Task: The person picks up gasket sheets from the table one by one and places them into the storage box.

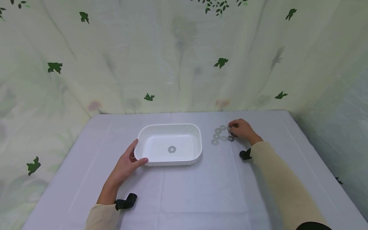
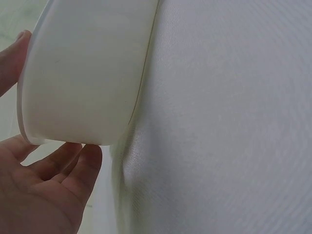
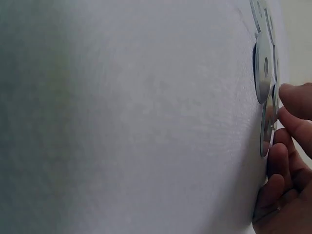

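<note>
Head view: metal washers (image 1: pixel 224 138) lie clustered right of a white tray (image 1: pixel 156 148), which contains one washer (image 1: pixel 169 149). The left hand (image 1: pixel 125 166) grips the tray's left end, likely steadying it; the right hand (image 1: pixel 242 129) is at the washers, whether pinching one I cannot tell.

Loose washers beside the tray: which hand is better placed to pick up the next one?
The right hand, I'd judge: it is down at the loose washers, while the left hand grips the tray by its left end, farther from them.
</note>
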`<state>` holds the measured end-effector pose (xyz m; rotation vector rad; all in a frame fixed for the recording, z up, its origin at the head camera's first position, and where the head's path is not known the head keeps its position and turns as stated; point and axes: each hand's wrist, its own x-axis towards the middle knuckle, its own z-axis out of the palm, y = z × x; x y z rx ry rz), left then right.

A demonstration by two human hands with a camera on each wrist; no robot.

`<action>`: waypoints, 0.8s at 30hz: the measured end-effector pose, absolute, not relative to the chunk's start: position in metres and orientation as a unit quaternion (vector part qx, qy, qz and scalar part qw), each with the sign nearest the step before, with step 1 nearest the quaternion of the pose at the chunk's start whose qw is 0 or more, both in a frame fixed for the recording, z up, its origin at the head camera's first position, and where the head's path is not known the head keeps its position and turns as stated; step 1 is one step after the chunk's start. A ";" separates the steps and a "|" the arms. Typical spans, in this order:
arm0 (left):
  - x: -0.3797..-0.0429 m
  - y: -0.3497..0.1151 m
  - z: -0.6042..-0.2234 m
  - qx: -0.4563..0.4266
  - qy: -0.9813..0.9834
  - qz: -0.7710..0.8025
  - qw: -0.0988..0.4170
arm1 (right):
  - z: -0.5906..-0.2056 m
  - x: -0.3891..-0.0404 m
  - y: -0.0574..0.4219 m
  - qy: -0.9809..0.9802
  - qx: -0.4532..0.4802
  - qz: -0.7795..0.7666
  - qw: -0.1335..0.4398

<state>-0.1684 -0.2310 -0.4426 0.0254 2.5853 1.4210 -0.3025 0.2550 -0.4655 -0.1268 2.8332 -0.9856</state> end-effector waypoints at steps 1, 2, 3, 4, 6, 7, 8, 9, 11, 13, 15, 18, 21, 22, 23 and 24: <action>-0.168 -0.231 -0.442 0.008 0.873 0.479 0.095 | -0.466 -0.303 0.254 0.944 -0.046 -0.319 0.067; -0.168 -0.231 -0.442 0.008 0.873 0.478 0.095 | -0.466 -0.303 0.253 0.948 -0.049 -0.308 0.065; -0.168 -0.232 -0.442 0.008 0.872 0.480 0.096 | -0.466 -0.304 0.252 0.952 -0.051 -0.295 0.064; -0.168 -0.232 -0.442 0.009 0.871 0.481 0.096 | -0.466 -0.305 0.252 0.957 -0.056 -0.280 0.061; -0.167 -0.232 -0.441 0.009 0.870 0.483 0.096 | -0.465 -0.306 0.250 0.963 -0.059 -0.256 0.058; -0.167 -0.233 -0.441 0.009 0.870 0.483 0.096 | -0.464 -0.306 0.248 0.965 -0.060 -0.248 0.059; -0.167 -0.233 -0.441 0.010 0.870 0.484 0.095 | -0.463 -0.306 0.247 0.967 -0.061 -0.241 0.058; -0.167 -0.233 -0.441 0.010 0.869 0.485 0.095 | -0.462 -0.306 0.246 0.967 -0.060 -0.240 0.061; -0.167 -0.233 -0.441 0.010 0.869 0.486 0.095 | -0.459 -0.305 0.243 0.965 -0.053 -0.248 0.071; -0.167 -0.233 -0.441 0.010 0.868 0.487 0.095 | -0.458 -0.303 0.241 0.962 -0.046 -0.256 0.082; -0.167 -0.233 -0.441 0.013 0.868 0.488 0.096 | -0.457 -0.302 0.241 0.959 -0.040 -0.267 0.091; -0.167 -0.232 -0.442 0.016 0.868 0.488 0.094 | -0.459 -0.301 0.245 0.954 -0.043 -0.283 0.093; -0.167 -0.232 -0.442 0.016 0.868 0.488 0.093 | -0.460 -0.300 0.248 0.952 -0.051 -0.288 0.091; -0.167 -0.232 -0.442 0.015 0.866 0.491 0.091 | -0.460 -0.300 0.249 0.952 -0.054 -0.287 0.092; -0.167 -0.232 -0.442 0.015 0.865 0.493 0.091 | -0.460 -0.300 0.249 0.953 -0.056 -0.285 0.092; -0.167 -0.232 -0.442 0.015 0.864 0.495 0.091 | -0.459 -0.299 0.250 0.954 -0.057 -0.280 0.092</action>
